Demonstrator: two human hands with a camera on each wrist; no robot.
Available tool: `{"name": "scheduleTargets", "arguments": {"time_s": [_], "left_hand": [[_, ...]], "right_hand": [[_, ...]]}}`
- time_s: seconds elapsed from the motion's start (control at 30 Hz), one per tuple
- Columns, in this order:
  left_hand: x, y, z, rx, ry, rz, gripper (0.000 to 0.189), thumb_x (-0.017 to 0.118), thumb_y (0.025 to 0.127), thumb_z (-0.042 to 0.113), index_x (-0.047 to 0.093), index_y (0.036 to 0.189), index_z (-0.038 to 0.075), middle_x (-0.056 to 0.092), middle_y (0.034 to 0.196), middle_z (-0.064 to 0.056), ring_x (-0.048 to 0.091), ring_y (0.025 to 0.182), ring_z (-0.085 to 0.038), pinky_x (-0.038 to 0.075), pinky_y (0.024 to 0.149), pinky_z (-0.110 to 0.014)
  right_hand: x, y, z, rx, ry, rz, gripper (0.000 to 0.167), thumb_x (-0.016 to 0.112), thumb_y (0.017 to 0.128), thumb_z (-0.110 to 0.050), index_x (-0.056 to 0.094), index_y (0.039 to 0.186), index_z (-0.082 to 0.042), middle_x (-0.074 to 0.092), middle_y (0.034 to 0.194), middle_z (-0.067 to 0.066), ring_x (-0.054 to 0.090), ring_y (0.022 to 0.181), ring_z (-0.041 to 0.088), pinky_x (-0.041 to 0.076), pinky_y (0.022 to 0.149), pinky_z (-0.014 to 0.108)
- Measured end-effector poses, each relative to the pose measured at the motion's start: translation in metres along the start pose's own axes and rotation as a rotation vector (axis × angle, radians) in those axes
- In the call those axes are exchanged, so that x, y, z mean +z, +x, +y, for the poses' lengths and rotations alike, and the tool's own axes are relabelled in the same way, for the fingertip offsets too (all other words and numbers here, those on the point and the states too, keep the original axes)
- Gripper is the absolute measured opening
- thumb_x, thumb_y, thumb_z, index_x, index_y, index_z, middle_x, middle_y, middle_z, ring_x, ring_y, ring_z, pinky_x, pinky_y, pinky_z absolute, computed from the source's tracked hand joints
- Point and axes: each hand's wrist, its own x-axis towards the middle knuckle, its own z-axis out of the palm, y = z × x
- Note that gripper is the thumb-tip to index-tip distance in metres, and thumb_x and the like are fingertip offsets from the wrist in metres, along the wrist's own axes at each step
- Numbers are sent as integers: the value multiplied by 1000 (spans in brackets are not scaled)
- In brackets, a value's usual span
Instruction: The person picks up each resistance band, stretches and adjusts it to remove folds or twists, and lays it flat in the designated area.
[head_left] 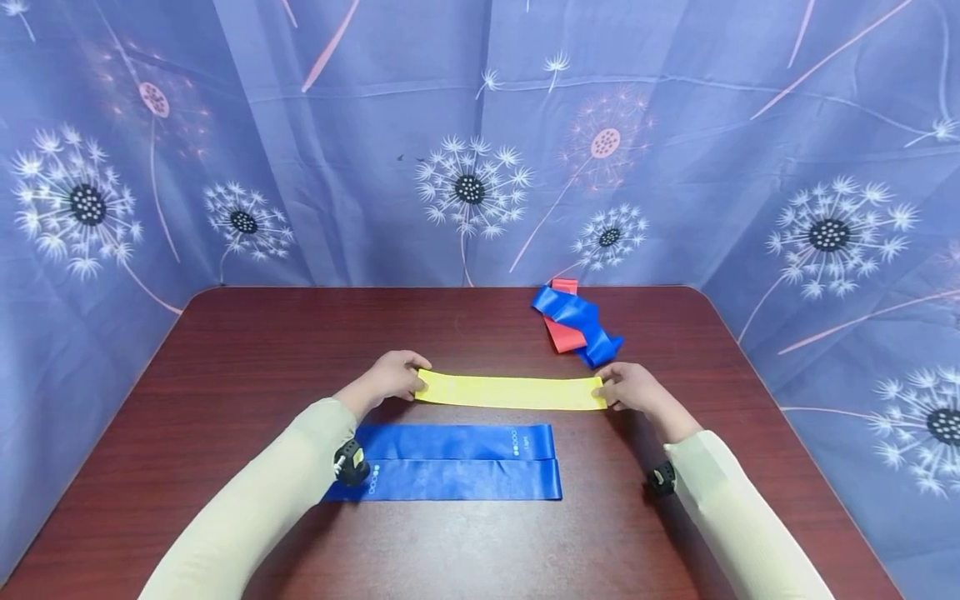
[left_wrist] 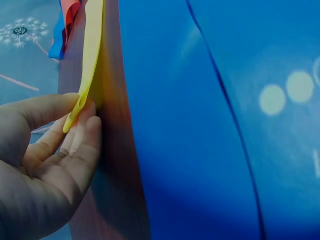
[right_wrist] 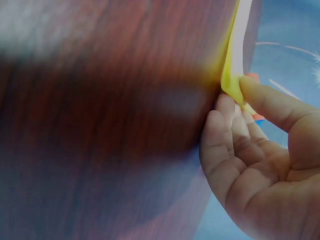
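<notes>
A yellow resistance band (head_left: 510, 392) stretches flat between the two hands, above the middle of the table. Its left end is pinched between thumb and fingers of my left hand (head_left: 393, 377); the left wrist view shows the folded end of the yellow band (left_wrist: 91, 55) there. My right hand (head_left: 633, 388) pinches the other end, and the right wrist view shows the thumb on the band (right_wrist: 232, 75). Nearer to me, two blue resistance bands (head_left: 465, 479) lie flat side by side, with pale dots and print on them. The left forearm covers their left ends.
At the back right of the table (head_left: 337, 325), a loose blue band (head_left: 577, 312) lies twisted across a red band (head_left: 564, 335). A blue curtain with dandelion prints (head_left: 360, 167) hangs behind and at both sides of the table.
</notes>
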Motion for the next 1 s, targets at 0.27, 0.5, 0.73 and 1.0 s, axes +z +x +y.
{"name": "scheduleTargets", "arguments": {"time_s": [0.27,0.5,0.73,1.0], "left_hand": [[-7,-5,-1,-26,-20,-27,43,65,88,0,60,129,-10,61,79,-6,59,65,-12,58,65,-26],[-11,-10,-1,-4,-20,-24,41,65,86,-5,59,126,-14,62,75,-5,59,62,-10,57,62,-25],[-17,-8,-10,18,6,22,41,67,83,-3,62,123,-13,63,76,-4,59,65,-9,57,64,-25],[-24,-12,-14,9,5,4,44,69,86,0,61,128,-13,68,89,-10,63,74,-12,61,73,-29]], "right_hand": [[4,0,0,19,42,16,34,59,97,-5,55,125,15,64,92,16,61,75,17,60,70,29],[7,3,1,19,41,44,35,62,95,-4,57,124,15,68,98,22,64,75,16,62,71,30],[11,3,-2,-9,6,66,28,63,96,-5,60,117,13,69,96,22,64,74,18,62,71,33],[17,5,-9,-36,-58,81,30,65,96,-9,63,116,13,69,91,20,62,70,16,60,65,30]]}}
